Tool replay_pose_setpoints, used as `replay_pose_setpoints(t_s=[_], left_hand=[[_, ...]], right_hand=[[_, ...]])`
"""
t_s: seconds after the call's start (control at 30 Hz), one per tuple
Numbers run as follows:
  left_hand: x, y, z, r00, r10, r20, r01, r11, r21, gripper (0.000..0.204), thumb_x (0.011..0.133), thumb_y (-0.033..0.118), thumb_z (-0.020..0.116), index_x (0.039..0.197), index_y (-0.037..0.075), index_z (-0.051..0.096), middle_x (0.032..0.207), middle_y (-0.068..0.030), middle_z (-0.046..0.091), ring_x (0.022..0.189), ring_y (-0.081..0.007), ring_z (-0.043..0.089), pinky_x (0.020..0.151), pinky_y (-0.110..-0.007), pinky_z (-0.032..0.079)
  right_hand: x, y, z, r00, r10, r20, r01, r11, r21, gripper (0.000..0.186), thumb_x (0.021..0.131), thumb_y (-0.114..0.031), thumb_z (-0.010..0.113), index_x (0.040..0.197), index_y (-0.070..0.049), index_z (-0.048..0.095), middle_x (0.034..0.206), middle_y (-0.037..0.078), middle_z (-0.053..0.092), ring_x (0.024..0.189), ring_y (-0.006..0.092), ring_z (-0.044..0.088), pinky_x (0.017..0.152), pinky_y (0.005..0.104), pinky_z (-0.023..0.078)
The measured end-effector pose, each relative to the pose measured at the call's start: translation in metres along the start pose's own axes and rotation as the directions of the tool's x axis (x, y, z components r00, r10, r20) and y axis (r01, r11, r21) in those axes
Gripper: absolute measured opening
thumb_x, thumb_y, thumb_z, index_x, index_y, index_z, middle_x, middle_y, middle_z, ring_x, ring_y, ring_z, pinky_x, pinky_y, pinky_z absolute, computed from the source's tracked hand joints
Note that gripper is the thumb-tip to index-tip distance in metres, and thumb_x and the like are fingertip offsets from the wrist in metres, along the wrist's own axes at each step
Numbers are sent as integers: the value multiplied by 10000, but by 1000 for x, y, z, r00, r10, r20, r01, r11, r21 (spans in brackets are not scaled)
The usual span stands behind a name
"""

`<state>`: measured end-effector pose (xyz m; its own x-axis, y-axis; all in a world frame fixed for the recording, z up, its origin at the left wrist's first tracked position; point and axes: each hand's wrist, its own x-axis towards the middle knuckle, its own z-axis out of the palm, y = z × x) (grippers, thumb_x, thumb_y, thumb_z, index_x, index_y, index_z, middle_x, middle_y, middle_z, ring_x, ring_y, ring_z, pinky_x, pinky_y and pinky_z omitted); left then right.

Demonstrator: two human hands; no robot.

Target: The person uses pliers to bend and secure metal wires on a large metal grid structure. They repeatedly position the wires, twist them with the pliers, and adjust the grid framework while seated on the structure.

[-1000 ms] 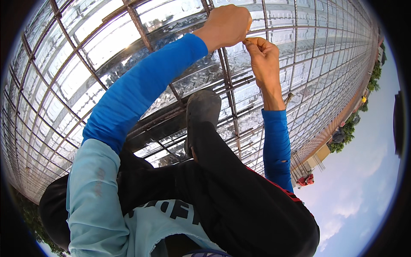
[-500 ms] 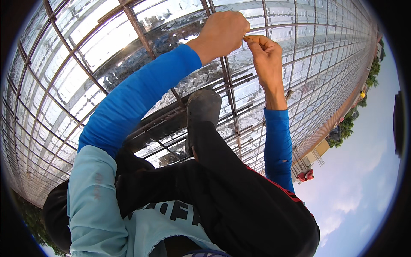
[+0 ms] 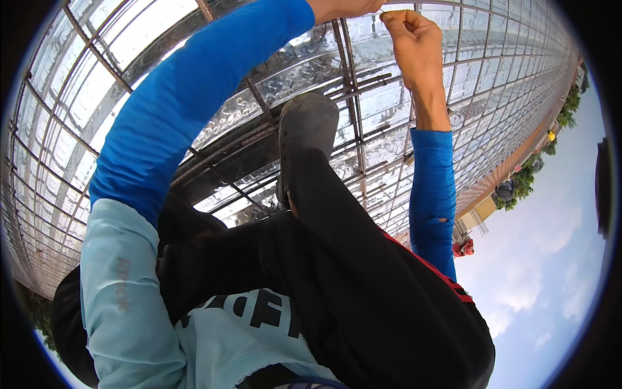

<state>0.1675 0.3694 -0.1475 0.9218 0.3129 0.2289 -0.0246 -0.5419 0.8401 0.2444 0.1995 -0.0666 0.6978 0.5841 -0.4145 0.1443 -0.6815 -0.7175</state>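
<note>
My left hand (image 3: 346, 9) is at the top edge of the picture, partly cut off, with its visible fingers curled closed. What it holds is out of sight. Just right of it, my right hand (image 3: 418, 48) pinches thumb and forefinger together on a thin dark wire (image 3: 383, 11), of which only a short bit shows. Both hands are above a grid of brown steel reinforcing bars (image 3: 353, 91). My dark shoe (image 3: 310, 126) rests on the bars below them.
Shiny ribbed metal sheeting (image 3: 278, 78) lies under the bar grid, which stretches far to both sides. Several loose bars cross near my shoe. At the right, beyond the grid's edge, are trees (image 3: 523, 181), a yellowish block (image 3: 481, 212) and a red bundle (image 3: 462, 248).
Both hands sit higher in the picture, and the left is now cut by the top edge. The right hand is also farther right. My shoe and legs have shifted in view.
</note>
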Motion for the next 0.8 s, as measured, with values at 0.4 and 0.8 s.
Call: replay_pose_setpoints(t_s=[0.4, 0.8], left_hand=[[-23, 24, 2, 985, -171, 14, 171, 976, -136, 128, 803, 32, 617, 707, -41, 660, 713, -283, 640, 709, -463, 656, 654, -538, 512], [1, -12, 16, 999, 46, 28, -43, 994, -102, 158, 824, 101, 620, 755, -31, 676, 731, -288, 639, 679, -469, 648, 651, -553, 509]], right_hand=[[5, -40, -23, 788, -555, 267, 540, 416, -731, 143, 932, -149, 685, 1070, -135, 652, 874, 155, 695, 815, 369, 698, 683, 479, 552], [54, -90, -30, 755, -367, 544, 654, 362, -664, 181, 929, -172, 691, 1038, -27, 692, 938, 197, 713, 873, 347, 707, 770, 430, 548]])
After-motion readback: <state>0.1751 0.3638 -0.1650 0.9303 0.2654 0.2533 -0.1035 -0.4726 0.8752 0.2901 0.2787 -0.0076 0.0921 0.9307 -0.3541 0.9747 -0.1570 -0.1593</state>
